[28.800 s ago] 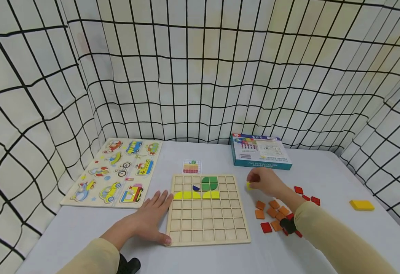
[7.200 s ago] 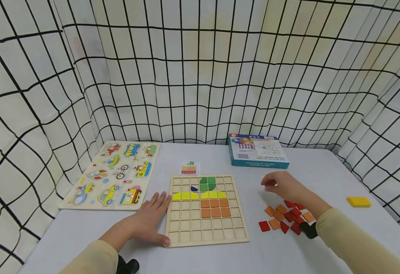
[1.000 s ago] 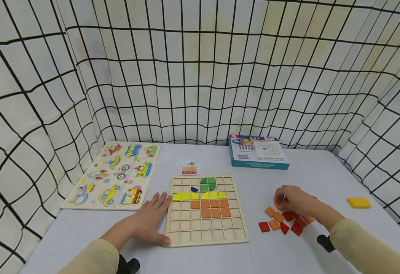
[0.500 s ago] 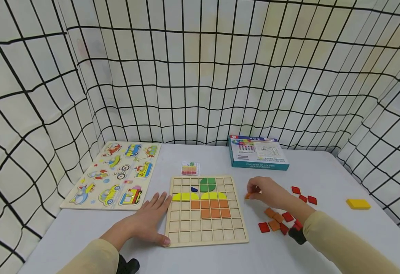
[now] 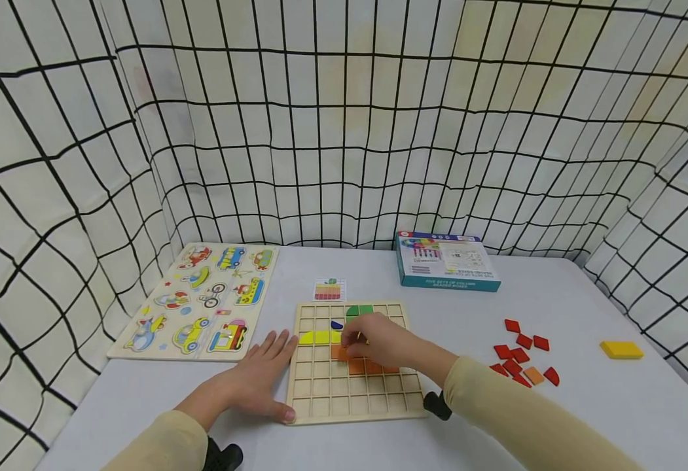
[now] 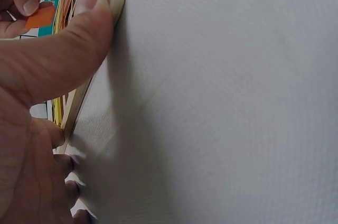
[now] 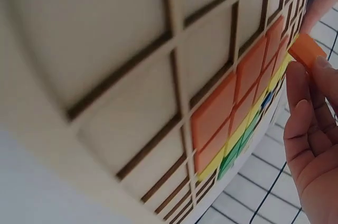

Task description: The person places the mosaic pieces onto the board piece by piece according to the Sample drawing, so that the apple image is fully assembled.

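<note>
My right hand (image 5: 381,341) is over the wooden grid board (image 5: 367,407) and pinches an orange square tile (image 7: 307,48) between thumb and fingers. That tile appears slightly above the grid in the right wrist view. Flat on the cloth, my left hand (image 5: 261,379) has its fingers spread and its thumb touching the board's near left corner. Set in the grid are orange tiles (image 7: 214,109), yellow curved pieces (image 5: 314,337), green pieces (image 5: 360,310) and a small blue piece (image 5: 336,325). The right hand hides part of these in the head view.
Loose red pieces (image 5: 511,366) and an orange tile (image 5: 534,375) lie to the right. Behind the board is a small pattern card (image 5: 329,289). A teal box (image 5: 450,261), a yellow block (image 5: 622,350) and a vehicle puzzle board (image 5: 202,301) stand around. Black netting (image 5: 344,131) encloses the table.
My right hand has carried an orange tile from the loose pile leftward over the board. Since the oldest frame, orange tiles and another yellow piece have been set in the grid. The left hand stays put.
</note>
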Tool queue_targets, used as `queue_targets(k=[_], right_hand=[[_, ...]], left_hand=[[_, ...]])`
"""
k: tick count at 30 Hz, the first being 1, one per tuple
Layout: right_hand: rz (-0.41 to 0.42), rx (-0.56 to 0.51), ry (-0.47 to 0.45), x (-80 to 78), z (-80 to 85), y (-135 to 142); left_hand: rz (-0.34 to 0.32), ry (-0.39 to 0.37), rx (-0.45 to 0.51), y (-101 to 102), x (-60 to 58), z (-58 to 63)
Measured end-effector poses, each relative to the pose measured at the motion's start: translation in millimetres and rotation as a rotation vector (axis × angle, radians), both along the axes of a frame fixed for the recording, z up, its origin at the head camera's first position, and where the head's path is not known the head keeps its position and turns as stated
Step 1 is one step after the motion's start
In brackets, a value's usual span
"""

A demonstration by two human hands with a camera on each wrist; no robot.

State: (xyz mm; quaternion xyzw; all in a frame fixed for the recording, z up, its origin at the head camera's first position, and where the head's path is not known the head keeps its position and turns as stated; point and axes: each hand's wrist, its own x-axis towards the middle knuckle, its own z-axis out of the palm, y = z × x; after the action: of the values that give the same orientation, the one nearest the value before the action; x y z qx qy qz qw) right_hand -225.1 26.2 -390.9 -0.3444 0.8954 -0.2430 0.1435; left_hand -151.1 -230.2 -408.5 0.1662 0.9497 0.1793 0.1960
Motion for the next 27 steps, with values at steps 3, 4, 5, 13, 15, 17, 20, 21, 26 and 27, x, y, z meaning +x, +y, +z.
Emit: queue_targets(k=[3, 4, 5, 13, 15, 17, 20, 21, 26, 27], right_hand=[[0.027, 0.027, 0.006, 4.5, -0.9, -9], [0.035, 0.036, 0.008, 5.8, -1.2, -11], [0.036, 0.048, 0.008, 7.0, -1.5, -12], [0.038, 0.109, 0.067, 10.4, -6.6, -20], [0.034, 0.123, 0.084, 10.3, -8.3, -21], [0.025, 0.141, 0.094, 10.3, -9.1, -23], [0.007, 0.171, 0.098, 11.9, -8.6, -25], [0.004, 0.183, 0.101, 12.5, -8.3, -26], [0.014, 0.203, 0.122, 13.9, -6.7, -27], [0.018, 0.196, 0.129, 13.7, -5.9, -25]], left_hand=[[-0.002, 0.000, 0.000, 0, 0.0, -0.3], [-0.001, 0.001, 0.000, 0, 0.1, -0.1], [0.000, 0.002, -0.001, 0, 0.1, 0.3], [0.003, 0.002, 0.004, 0, 0.0, -0.7], [0.007, 0.003, 0.003, 0, -0.3, -1.0], [0.006, 0.005, 0.001, 1, -0.4, -0.9], [0.004, 0.004, -0.002, 1, -0.2, 0.2], [0.005, 0.004, -0.003, 1, -0.2, 0.5], [0.006, 0.002, 0.001, 1, -0.1, 0.2], [0.007, 0.002, 0.002, 1, -0.2, 0.0]])
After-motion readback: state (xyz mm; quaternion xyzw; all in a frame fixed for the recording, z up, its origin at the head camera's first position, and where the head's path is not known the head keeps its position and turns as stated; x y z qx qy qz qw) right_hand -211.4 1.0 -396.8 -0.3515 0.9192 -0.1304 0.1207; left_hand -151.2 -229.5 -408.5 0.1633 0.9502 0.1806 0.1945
